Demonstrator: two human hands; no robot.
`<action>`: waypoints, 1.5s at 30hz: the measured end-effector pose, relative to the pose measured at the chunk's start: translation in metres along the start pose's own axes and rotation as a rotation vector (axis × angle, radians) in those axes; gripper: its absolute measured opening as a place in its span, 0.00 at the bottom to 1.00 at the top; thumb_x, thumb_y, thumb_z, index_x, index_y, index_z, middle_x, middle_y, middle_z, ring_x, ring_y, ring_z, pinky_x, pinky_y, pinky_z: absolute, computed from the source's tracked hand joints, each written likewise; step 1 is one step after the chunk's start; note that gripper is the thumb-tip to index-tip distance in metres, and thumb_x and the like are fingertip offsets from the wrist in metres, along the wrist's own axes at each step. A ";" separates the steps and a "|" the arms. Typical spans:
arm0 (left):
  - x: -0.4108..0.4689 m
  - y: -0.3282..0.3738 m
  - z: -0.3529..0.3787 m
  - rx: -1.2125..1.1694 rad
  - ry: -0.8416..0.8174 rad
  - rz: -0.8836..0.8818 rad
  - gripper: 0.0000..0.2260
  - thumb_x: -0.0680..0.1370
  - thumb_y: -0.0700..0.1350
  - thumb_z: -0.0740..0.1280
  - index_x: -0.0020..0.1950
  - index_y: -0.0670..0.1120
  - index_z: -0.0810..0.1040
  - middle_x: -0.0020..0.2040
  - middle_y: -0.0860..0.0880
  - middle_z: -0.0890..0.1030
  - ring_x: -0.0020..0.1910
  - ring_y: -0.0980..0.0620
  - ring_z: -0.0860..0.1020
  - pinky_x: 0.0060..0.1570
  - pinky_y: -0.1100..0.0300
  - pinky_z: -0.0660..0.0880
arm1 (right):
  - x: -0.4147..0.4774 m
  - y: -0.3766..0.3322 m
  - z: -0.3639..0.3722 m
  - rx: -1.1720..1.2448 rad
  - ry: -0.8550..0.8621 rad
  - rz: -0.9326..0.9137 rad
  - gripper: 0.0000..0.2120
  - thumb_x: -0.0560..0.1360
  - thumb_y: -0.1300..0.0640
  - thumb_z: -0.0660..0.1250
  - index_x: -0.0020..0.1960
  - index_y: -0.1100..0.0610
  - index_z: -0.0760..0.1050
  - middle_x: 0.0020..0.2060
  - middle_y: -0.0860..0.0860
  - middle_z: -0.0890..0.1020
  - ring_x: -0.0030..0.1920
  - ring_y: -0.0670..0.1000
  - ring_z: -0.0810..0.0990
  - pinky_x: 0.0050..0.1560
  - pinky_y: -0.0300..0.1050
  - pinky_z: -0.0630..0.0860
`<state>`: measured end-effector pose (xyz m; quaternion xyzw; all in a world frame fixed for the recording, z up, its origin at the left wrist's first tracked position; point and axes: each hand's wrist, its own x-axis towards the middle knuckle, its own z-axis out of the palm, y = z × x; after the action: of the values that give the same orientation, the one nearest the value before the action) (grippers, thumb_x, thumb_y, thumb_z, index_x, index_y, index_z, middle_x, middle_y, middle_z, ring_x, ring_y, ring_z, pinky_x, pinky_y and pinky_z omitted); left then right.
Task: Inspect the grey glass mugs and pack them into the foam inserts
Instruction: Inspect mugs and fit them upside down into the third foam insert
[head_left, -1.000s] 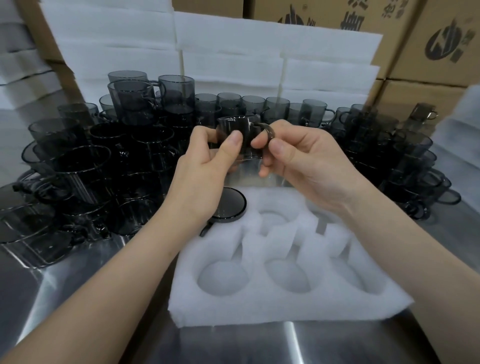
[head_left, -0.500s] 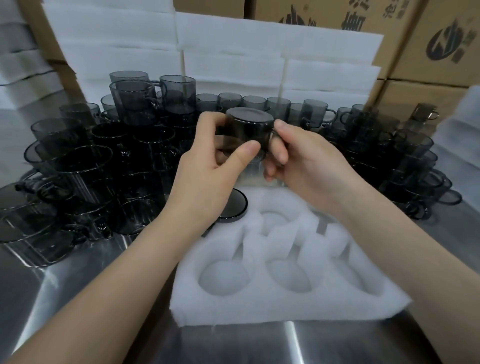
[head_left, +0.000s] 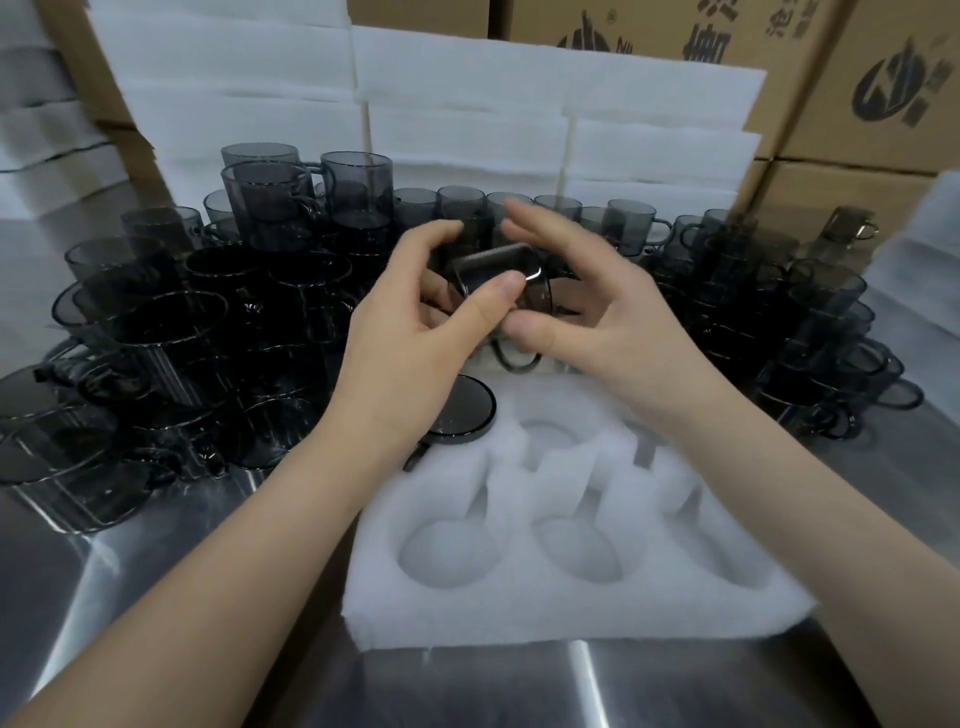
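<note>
Glossy cylindrical mug (head_left: 497, 269) (tilted): left hand (head_left: 410, 364) grips, right hand (head_left: 613, 322) touches.

Both forearms are reaching in from the lower corners, meeting at frame centre. Left hand (head_left: 410, 343) is gripping a tilted mug (head_left: 498, 270), thumb pressing its side. Right hand (head_left: 592, 312) is cupping it, fingers fairly straight.

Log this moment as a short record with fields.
Held item: grey glass mug, tilted, in the air
Left hand: grips the mug, thumb on its side
Right hand: fingers straight, beside the mug
Foam insert: one packed mug, base up, back-left pocket; front pockets empty
Table: loose mugs crowded left and right
</note>
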<state>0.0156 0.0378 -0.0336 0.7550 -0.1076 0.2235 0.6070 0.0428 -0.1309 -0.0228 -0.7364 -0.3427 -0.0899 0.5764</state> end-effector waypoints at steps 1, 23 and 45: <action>0.000 0.000 -0.001 0.004 -0.005 0.013 0.20 0.68 0.64 0.69 0.57 0.62 0.74 0.42 0.54 0.78 0.45 0.44 0.81 0.47 0.46 0.80 | 0.000 0.000 0.001 -0.073 -0.039 -0.019 0.32 0.71 0.63 0.74 0.70 0.46 0.67 0.65 0.46 0.74 0.60 0.46 0.78 0.57 0.40 0.75; -0.002 0.000 0.004 0.166 -0.265 0.209 0.38 0.71 0.51 0.70 0.78 0.51 0.57 0.58 0.54 0.66 0.58 0.71 0.66 0.61 0.71 0.67 | 0.001 -0.002 0.008 0.288 0.144 0.170 0.15 0.80 0.56 0.62 0.65 0.53 0.77 0.55 0.53 0.84 0.52 0.56 0.83 0.39 0.46 0.81; -0.003 0.004 0.004 0.308 -0.311 0.220 0.39 0.71 0.45 0.76 0.78 0.54 0.59 0.74 0.58 0.66 0.72 0.62 0.63 0.70 0.72 0.58 | 0.006 0.007 0.000 0.508 0.100 0.389 0.13 0.79 0.52 0.64 0.53 0.58 0.83 0.50 0.61 0.84 0.50 0.61 0.83 0.45 0.54 0.82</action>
<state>0.0118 0.0327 -0.0317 0.8477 -0.2459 0.1830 0.4330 0.0517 -0.1293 -0.0245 -0.6153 -0.1782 0.0741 0.7643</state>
